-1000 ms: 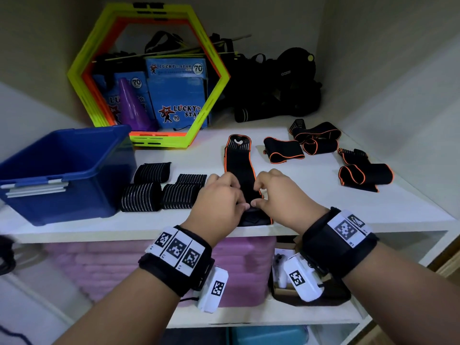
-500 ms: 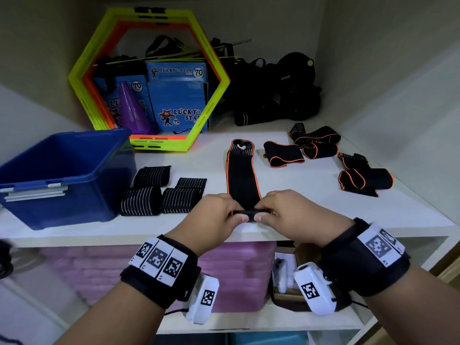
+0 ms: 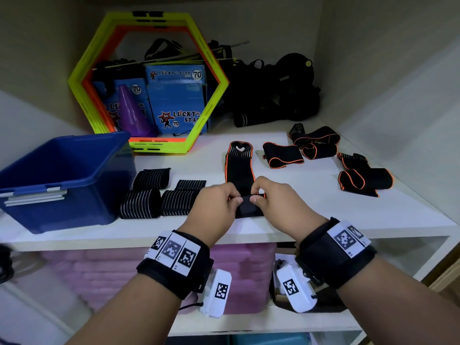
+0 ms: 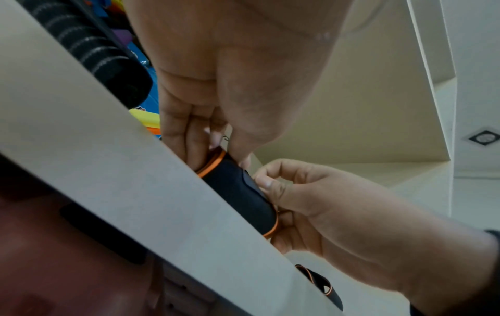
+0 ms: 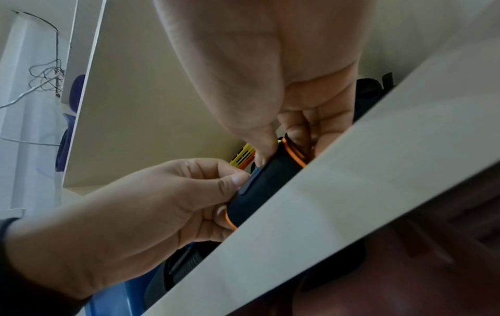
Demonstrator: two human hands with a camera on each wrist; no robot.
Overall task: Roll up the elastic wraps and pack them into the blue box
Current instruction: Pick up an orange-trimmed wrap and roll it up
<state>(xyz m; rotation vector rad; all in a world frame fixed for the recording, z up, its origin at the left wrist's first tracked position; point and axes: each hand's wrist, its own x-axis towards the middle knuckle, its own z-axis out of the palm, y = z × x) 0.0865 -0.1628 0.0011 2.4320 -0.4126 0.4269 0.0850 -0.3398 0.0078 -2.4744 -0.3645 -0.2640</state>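
A black elastic wrap with orange edging (image 3: 240, 168) lies lengthwise on the white shelf (image 3: 311, 210), its near end turned into a small roll (image 3: 249, 207) at the shelf's front edge. My left hand (image 3: 219, 202) pinches the roll's left side and my right hand (image 3: 276, 200) pinches its right side. The wrist views show the roll (image 4: 238, 192) (image 5: 265, 179) held between thumbs and fingers of both hands. The blue box (image 3: 59, 180) stands open at the left of the shelf. Several black rolled wraps with white stripes (image 3: 159, 195) sit between the box and my hands.
More orange-edged wraps (image 3: 282, 154) (image 3: 363, 178) lie loose on the right of the shelf. A yellow hexagon frame (image 3: 149, 80) with blue packs and a purple cone stands at the back, black gear (image 3: 278, 95) beside it. Pink bins (image 3: 239, 275) fill the lower shelf.
Both hands drew the wrap's near end back to the shelf's front edge and turned it over; the roll under my fingers is now thicker and the flat part shorter.
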